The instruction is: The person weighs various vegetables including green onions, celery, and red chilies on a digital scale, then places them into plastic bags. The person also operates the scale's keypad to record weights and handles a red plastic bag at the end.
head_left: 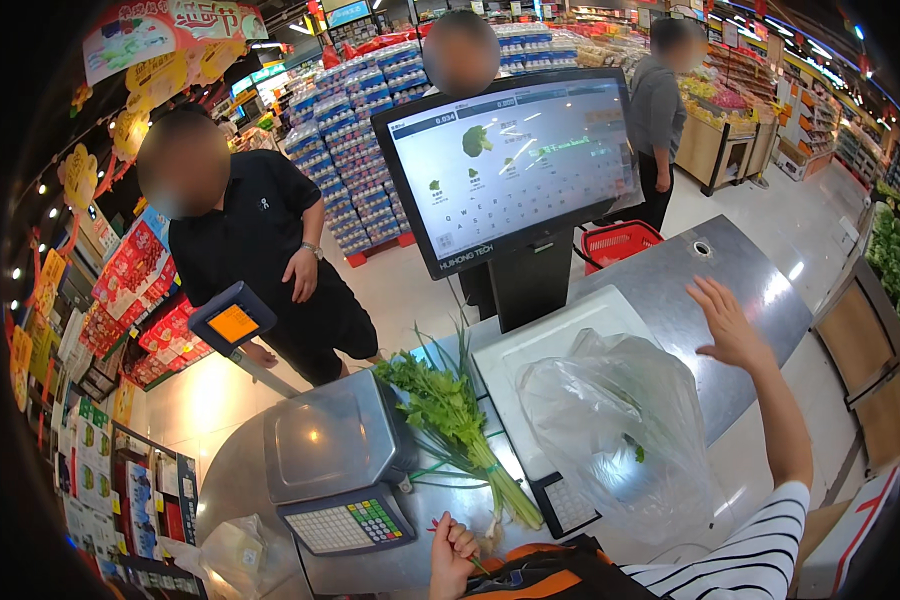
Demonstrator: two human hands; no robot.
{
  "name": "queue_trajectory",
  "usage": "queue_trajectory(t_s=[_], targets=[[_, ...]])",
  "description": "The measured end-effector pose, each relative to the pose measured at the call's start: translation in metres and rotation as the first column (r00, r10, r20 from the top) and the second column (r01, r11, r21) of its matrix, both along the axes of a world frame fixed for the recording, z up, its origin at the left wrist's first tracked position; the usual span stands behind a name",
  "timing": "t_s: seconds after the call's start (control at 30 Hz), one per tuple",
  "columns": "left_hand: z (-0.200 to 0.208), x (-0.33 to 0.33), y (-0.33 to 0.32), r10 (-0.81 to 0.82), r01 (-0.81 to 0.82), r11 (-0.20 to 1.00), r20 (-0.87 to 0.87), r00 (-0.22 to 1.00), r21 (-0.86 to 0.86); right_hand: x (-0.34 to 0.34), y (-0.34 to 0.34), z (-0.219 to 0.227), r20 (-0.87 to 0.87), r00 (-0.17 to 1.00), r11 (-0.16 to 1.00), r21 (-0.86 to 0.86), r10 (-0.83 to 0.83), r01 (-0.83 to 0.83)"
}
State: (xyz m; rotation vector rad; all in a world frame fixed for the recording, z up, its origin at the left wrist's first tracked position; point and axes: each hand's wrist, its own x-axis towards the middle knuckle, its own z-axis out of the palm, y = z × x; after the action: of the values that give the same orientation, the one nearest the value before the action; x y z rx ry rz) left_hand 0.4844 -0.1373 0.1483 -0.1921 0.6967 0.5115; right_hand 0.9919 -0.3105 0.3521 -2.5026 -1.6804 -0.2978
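Note:
My left hand (pixel 453 550) is closed near the front edge of the counter, with a slim red and green bit showing at its fingers. It looks like a chili pepper, but most of it is hidden. Beside that hand lie a bunch of celery (pixel 470 435) and some spring onions (pixel 459 350), with pale root ends near my fingers. My right hand (pixel 728 325) is raised on the right, fingers spread, holding nothing. Left of it a clear plastic bag (pixel 610 400) rests on the white scale (pixel 500 350), with a little green leaf showing in it.
A touch screen (pixel 515 165) stands behind the white scale. To the left sits a steel-topped scale (pixel 325 440) with a keypad and display (pixel 234 322). A knotted bag (pixel 240 555) lies front left. A person (pixel 255 230) stands opposite; a red basket (pixel 615 243) is behind the counter (pixel 690 300).

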Motion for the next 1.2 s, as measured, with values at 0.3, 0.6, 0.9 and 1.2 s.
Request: queue_trajectory(t_s=[0.3, 0.6, 0.9, 1.2], targets=[[0.022, 0.013, 0.0, -0.102, 0.103, 0.995, -0.04, 0.994, 0.02, -0.041, -0.067, -0.048, -0.144, 0.981, 0.991, 0.023, -0.127, 0.132], [0.017, -0.006, 0.007, -0.136, 0.136, 0.99, -0.006, 0.991, 0.027, -0.06, -0.075, -0.081, -0.139, 0.984, 0.984, 0.117, -0.115, 0.131], [0.021, -0.059, 0.022, -0.067, 0.067, 0.998, -0.018, 0.998, 0.005, -0.072, -0.054, -0.111, -0.226, 0.968, 0.966, 0.205, -0.109, 0.157], [0.035, -0.122, 0.05, -0.014, 0.013, 0.997, 0.005, 1.0, 0.073, -0.129, 0.1, -0.084, -0.305, 0.903, 0.827, 0.554, 0.303, -0.09]])
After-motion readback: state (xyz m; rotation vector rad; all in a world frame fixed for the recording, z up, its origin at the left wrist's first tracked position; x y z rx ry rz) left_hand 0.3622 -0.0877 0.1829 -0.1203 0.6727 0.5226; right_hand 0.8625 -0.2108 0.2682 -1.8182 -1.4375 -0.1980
